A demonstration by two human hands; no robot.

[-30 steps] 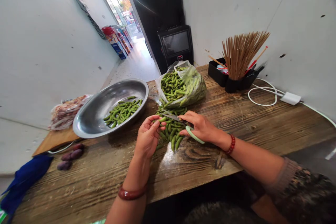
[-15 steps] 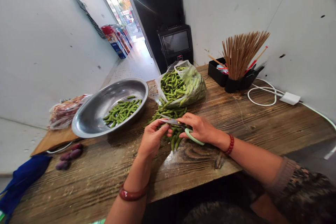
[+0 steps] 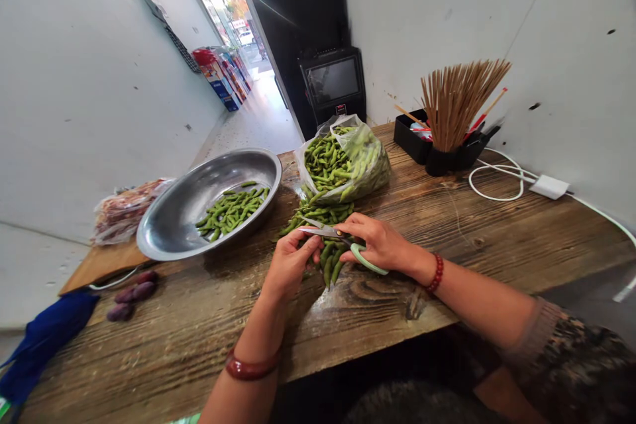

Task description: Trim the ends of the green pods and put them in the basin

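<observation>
My right hand (image 3: 375, 242) grips scissors (image 3: 322, 230) with pale green handles. Their blades point left and stand slightly apart, next to the fingertips of my left hand (image 3: 291, 262). The left fingers are pinched together, and what lies between them is hidden. Beneath and behind both hands is a loose heap of edamame pods (image 3: 330, 265). Behind this heap, a clear plastic bag (image 3: 372, 169) full of pods lies with its mouth open. A wide steel basin (image 3: 171, 212) to the left holds a smaller pile of green pods.
Several purplish-red roundish items (image 3: 132, 295) lie at left, near a dark blue cloth (image 3: 50, 338). A plastic-wrapped package (image 3: 130, 212) sits on a wooden board (image 3: 106, 265). Bamboo skewers (image 3: 457, 109) stand in a black holder (image 3: 440, 162) at back right, beside a white cable (image 3: 497, 197).
The scissor blades have spread a little farther apart near my left fingertips. Both hands have stayed almost in place.
</observation>
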